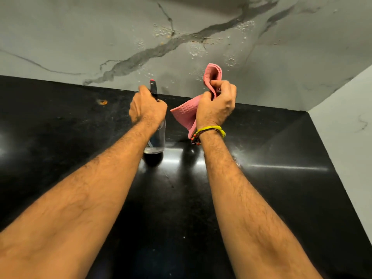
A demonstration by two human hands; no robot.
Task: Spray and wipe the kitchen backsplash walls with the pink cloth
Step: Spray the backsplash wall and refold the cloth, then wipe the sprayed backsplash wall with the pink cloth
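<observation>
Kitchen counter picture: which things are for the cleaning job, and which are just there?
For the job:
- spray bottle, gripped by the left hand
- pink cloth, held by the right hand
- backsplash wall, dotted with spray droplets

Just there:
- black counter
- orange spot on the counter
- wrist bands

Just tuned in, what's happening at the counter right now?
A person is cleaning the marble backsplash. Their left hand grips a clear spray bottle above the black counter; their right hand holds the pink cloth bunched up. Spray droplets sit on the wall, not yet wiped.
</observation>
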